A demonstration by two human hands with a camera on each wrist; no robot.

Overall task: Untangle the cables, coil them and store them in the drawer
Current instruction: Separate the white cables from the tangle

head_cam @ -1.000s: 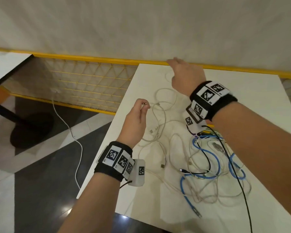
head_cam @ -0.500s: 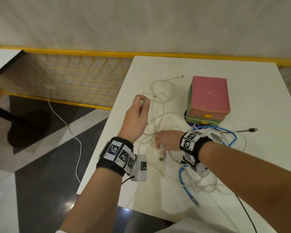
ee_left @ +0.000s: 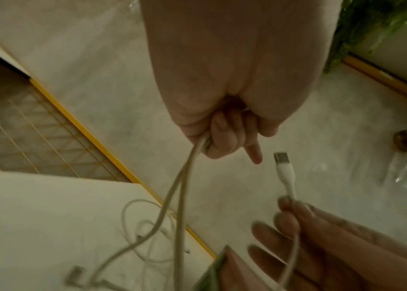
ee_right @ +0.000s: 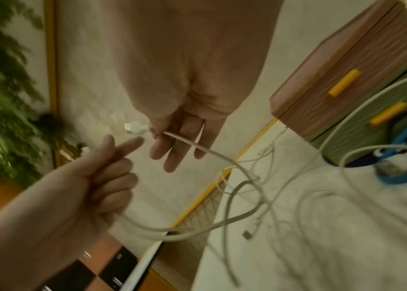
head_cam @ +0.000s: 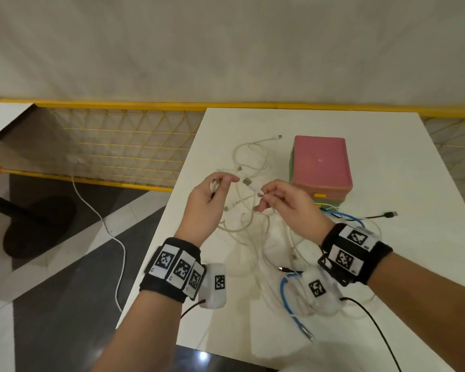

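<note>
A tangle of white cables (head_cam: 248,229) lies on the white table (head_cam: 387,264), mixed with a blue cable (head_cam: 286,294) and a black cable (head_cam: 381,216). My left hand (head_cam: 220,183) is raised above the tangle, fingers curled round two strands of white cable (ee_left: 185,177). Just to its right, my right hand (head_cam: 263,197) pinches a white cable right behind its USB plug (ee_left: 282,162), the plug (ee_right: 133,128) sticking out past the fingers. The pink and green drawer box (head_cam: 321,162) stands behind the hands, drawers closed, yellow handles (ee_right: 344,82) facing me.
The table's left edge runs close beside my left hand, with dark floor below. A white cord (head_cam: 113,237) trails over that floor. A yellow mesh fence (head_cam: 124,146) and a pale wall stand behind the table. A loose cable end (head_cam: 278,136) lies left of the box.
My right hand came back from the table's far edge, dipped into the tangle, then rose holding a white USB end next to my left hand. The left hand hardly moved.
</note>
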